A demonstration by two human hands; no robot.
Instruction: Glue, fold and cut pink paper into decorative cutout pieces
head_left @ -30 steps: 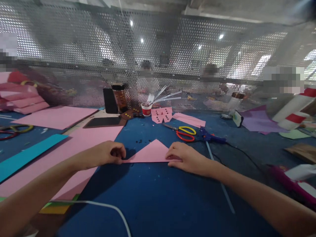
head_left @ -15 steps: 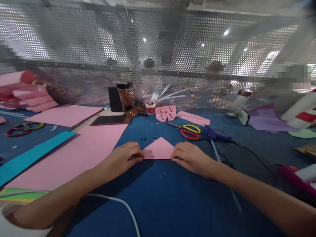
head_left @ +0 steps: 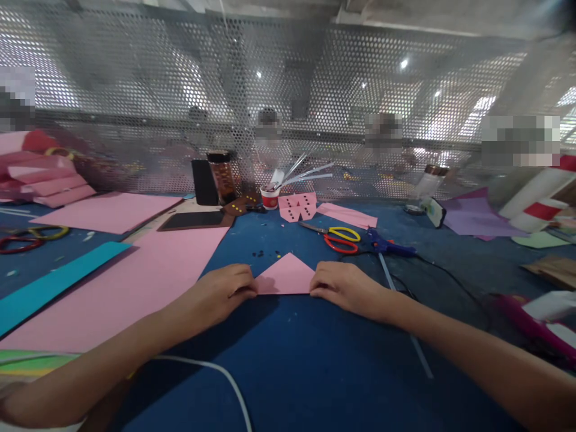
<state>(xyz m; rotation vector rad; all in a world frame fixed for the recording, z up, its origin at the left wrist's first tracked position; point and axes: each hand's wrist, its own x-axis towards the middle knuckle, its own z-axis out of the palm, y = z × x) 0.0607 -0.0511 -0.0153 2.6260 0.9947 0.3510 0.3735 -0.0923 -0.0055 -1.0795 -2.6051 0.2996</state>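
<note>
In the head view, a flat pink paper triangle [head_left: 287, 277] lies between both hands on the matte blue tabletop [head_left: 288, 372], its peak pointing away from the person. The left hand [head_left: 231, 287] has thumb and fingers closed on the left corner; the right hand [head_left: 339, 284] pinches the right corner likewise. Gripping both ends probably keeps the straight near edge taut and aligned, with the table apparently backing the paper.

Beyond the right hand lie metal scissors with red and yellow handles [head_left: 345, 231] and a dark blue glue gun [head_left: 390, 246], seemingly set aside within reach so the middle is free for handling paper. A pink paper cutout with black dots [head_left: 308, 207] stands or leans farther back; I cannot tell which. Left of the hands, a large pink paper sheet [head_left: 148, 270] bears a long turquoise strip [head_left: 63, 285].
</note>
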